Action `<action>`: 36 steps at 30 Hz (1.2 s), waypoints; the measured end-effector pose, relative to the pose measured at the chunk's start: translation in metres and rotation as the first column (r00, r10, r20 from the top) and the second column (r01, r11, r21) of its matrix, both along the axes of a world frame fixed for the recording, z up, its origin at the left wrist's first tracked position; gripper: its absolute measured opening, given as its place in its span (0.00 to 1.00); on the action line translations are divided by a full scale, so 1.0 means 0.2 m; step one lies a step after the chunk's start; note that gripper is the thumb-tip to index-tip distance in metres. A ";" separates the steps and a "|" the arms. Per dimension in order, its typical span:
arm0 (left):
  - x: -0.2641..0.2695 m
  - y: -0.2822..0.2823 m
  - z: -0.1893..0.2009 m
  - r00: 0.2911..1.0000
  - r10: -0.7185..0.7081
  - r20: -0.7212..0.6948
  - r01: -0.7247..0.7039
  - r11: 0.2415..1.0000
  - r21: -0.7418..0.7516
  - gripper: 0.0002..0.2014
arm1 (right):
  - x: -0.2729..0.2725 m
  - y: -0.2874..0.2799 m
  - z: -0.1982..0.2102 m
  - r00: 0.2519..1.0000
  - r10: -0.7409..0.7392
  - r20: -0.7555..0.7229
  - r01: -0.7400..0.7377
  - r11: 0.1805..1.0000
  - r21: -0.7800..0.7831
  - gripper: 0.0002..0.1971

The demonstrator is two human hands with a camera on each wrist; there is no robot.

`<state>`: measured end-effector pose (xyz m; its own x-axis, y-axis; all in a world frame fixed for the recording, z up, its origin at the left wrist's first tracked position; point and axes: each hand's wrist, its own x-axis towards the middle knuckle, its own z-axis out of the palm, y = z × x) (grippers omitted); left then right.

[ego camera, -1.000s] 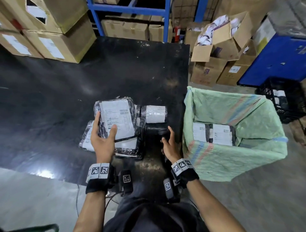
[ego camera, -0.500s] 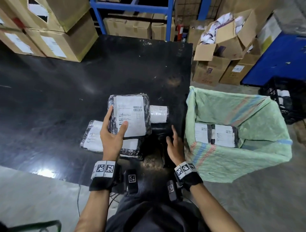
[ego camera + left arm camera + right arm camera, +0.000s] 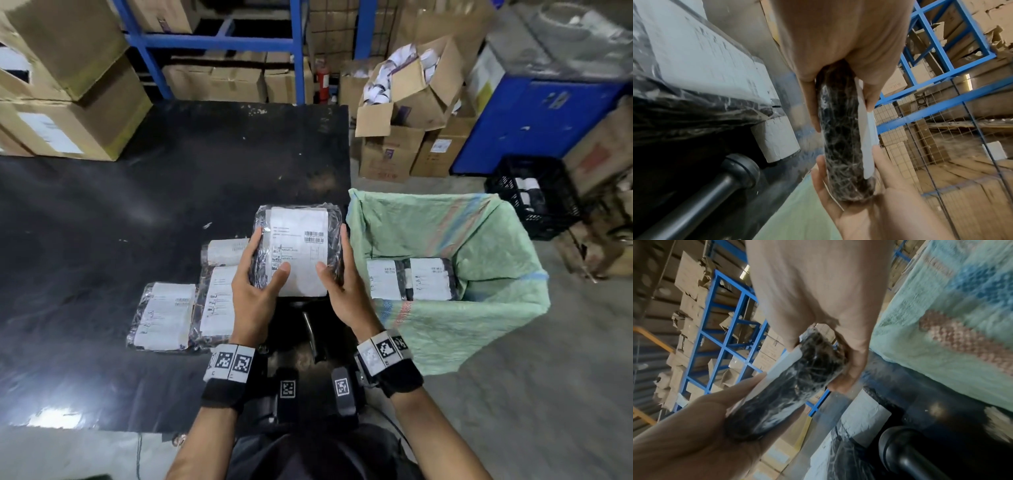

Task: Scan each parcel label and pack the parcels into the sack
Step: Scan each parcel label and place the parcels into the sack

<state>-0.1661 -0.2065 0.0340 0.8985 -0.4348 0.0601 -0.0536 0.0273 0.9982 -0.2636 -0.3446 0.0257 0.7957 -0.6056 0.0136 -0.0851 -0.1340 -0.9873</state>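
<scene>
I hold a black plastic-wrapped parcel with a white label facing up, lifted above the black table beside the sack. My left hand grips its left edge and my right hand grips its right edge, thumbs on the label. In the left wrist view the parcel shows edge-on between both hands; the right wrist view shows the same parcel. The green woven sack stands open to the right with labelled parcels inside. Two flat parcels and a small roll-shaped one lie on the table.
A black rod-shaped object lies on the table under the held parcel. Cardboard boxes crowd the table's far left. Blue shelving, more open boxes and a black crate stand behind and right of the sack.
My left hand lifted the top parcel off the stack and carried it right. My right hand left the table and took hold of the parcel's right edge.
</scene>
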 end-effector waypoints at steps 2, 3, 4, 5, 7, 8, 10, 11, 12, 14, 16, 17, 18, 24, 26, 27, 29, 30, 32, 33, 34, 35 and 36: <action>-0.03 -0.05 0.00 0.999 -0.034 -0.001 0.034 0.999 -0.010 0.35 | -0.04 -0.02 0.00 0.999 -0.046 -0.007 0.046 0.998 -0.040 0.38; -0.05 -0.08 0.00 0.998 -0.058 -0.007 0.058 0.998 -0.022 0.35 | -0.06 -0.04 0.00 0.998 -0.056 -0.007 0.056 0.997 -0.059 0.37; -0.07 -0.10 0.00 0.997 -0.080 -0.019 0.079 0.996 -0.037 0.35 | -0.09 -0.05 0.00 0.998 -0.059 -0.006 0.059 0.995 -0.084 0.37; -0.09 -0.13 -0.01 0.995 -0.098 -0.025 0.097 0.994 -0.047 0.35 | -0.11 -0.08 -0.01 0.998 -0.057 -0.005 0.056 0.993 -0.108 0.36; -0.13 -0.19 -0.02 0.990 -0.138 -0.021 0.136 0.988 -0.065 0.35 | -0.15 -0.13 -0.02 0.998 -0.067 -0.014 0.065 0.993 -0.102 0.35; -0.14 -0.22 -0.02 0.988 -0.157 -0.012 0.156 0.986 -0.061 0.35 | -0.17 -0.15 -0.02 0.996 -0.083 -0.017 0.081 0.993 -0.085 0.35; -0.18 -0.29 -0.05 0.981 -0.194 0.017 0.195 0.981 -0.022 0.35 | -0.21 -0.20 -0.01 0.992 -0.123 -0.036 0.120 0.989 -0.082 0.35; -0.19 -0.33 -0.06 0.974 -0.225 0.033 0.225 0.974 -0.006 0.35 | -0.23 -0.23 0.00 0.989 -0.142 -0.049 0.138 0.987 -0.085 0.35; -0.20 -0.37 -0.07 0.963 -0.265 0.045 0.265 0.964 0.004 0.35 | -0.26 -0.26 0.01 0.986 -0.157 -0.055 0.153 0.985 -0.078 0.35; -0.22 -0.44 -0.10 0.930 -0.360 0.068 0.358 0.933 0.038 0.37 | -0.32 -0.35 0.02 0.982 -0.182 -0.051 0.181 0.983 -0.032 0.35; -0.21 -0.52 -0.12 0.883 -0.456 0.113 0.443 0.888 0.125 0.38 | -0.37 -0.44 0.04 0.977 -0.200 -0.078 0.203 0.979 0.033 0.34; -0.21 -0.56 -0.12 0.861 -0.483 0.158 0.454 0.871 0.190 0.37 | -0.40 -0.49 0.06 0.973 -0.204 -0.105 0.209 0.977 0.042 0.34; -0.21 -0.59 -0.14 0.844 -0.489 0.222 0.432 0.864 0.259 0.35 | -0.42 -0.55 0.07 0.970 -0.201 -0.136 0.207 0.978 0.028 0.34; -0.19 -0.78 -0.30 0.799 -0.525 0.292 0.208 0.698 0.685 0.42 | -0.39 -1.00 0.05 0.873 -0.111 -0.475 0.118 0.993 -0.014 0.34; -0.19 -0.82 -0.36 0.772 -0.570 0.281 0.188 0.627 0.756 0.42 | -0.34 -1.12 0.03 0.809 -0.046 -0.585 0.063 0.998 0.009 0.34; -0.20 -0.84 -0.38 0.762 -0.586 0.276 0.180 0.601 0.778 0.42 | -0.30 -1.18 0.00 0.766 -0.018 -0.642 0.035 0.999 0.014 0.35; -0.21 -0.85 -0.43 0.745 -0.591 0.309 0.136 0.588 0.797 0.39 | -0.24 -1.29 -0.08 0.666 0.016 -0.746 -0.025 1.000 -0.001 0.34; -0.22 -0.86 -0.47 0.744 -0.580 0.331 0.109 0.594 0.797 0.37 | -0.21 -1.34 -0.13 0.611 0.035 -0.791 -0.056 0.998 0.002 0.35; -0.23 -0.87 -0.51 0.752 -0.553 0.357 0.074 0.610 0.789 0.34 | -0.15 -1.43 -0.27 0.539 0.063 -0.840 -0.079 0.997 0.024 0.35; -0.23 -0.86 -0.51 0.755 -0.547 0.362 0.069 0.615 0.786 0.34 | -0.13 -1.46 -0.34 0.519 0.075 -0.851 -0.070 0.997 0.045 0.36; -0.24 -0.86 -0.51 0.756 -0.546 0.361 0.070 0.616 0.785 0.35 | -0.11 -1.47 -0.41 0.509 0.088 -0.856 -0.059 0.996 0.067 0.36; -0.24 -0.86 -0.51 0.759 -0.547 0.354 0.076 0.614 0.786 0.36 | -0.10 -1.48 -0.48 0.507 0.087 -0.858 -0.045 0.996 0.074 0.36; -0.24 -0.85 -0.51 0.760 -0.550 0.345 0.080 0.607 0.791 0.36 | -0.10 -1.48 -0.54 0.507 0.084 -0.858 -0.034 0.996 0.077 0.36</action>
